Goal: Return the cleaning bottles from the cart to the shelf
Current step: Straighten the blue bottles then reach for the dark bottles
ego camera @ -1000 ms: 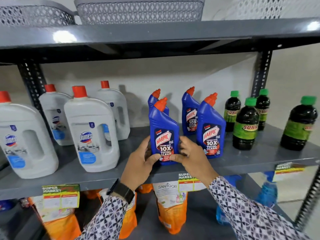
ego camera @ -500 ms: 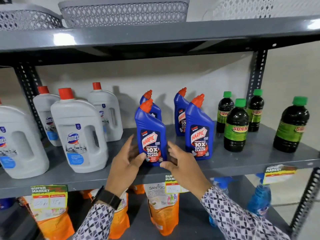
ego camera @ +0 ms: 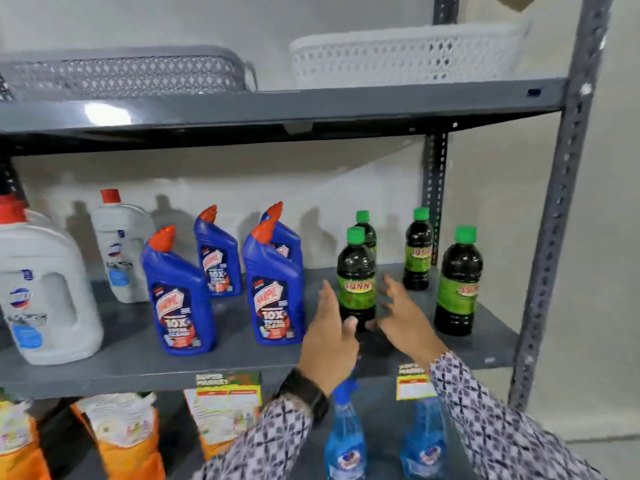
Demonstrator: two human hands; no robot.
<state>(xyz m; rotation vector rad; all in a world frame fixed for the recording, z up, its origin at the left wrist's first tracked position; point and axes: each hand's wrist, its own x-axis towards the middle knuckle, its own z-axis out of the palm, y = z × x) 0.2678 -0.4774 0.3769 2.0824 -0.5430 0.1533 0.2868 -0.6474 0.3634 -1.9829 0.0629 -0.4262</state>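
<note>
My left hand [ego camera: 330,336] and right hand [ego camera: 403,315] flank the front dark bottle with a green cap and green label [ego camera: 356,282], which stands upright on the grey metal shelf [ego camera: 242,355]. Both grips are spread apart, fingers loose; my left thumb sits at the bottle's base, though blur hides whether it touches. Four blue angled-neck toilet-cleaner bottles with orange caps [ego camera: 178,296] stand just left, three more dark bottles [ego camera: 459,282] behind and to the right.

Patterned white-and-dark sleeves [ego camera: 512,420] — black wristwatch [ego camera: 304,393] on left wrist
</note>
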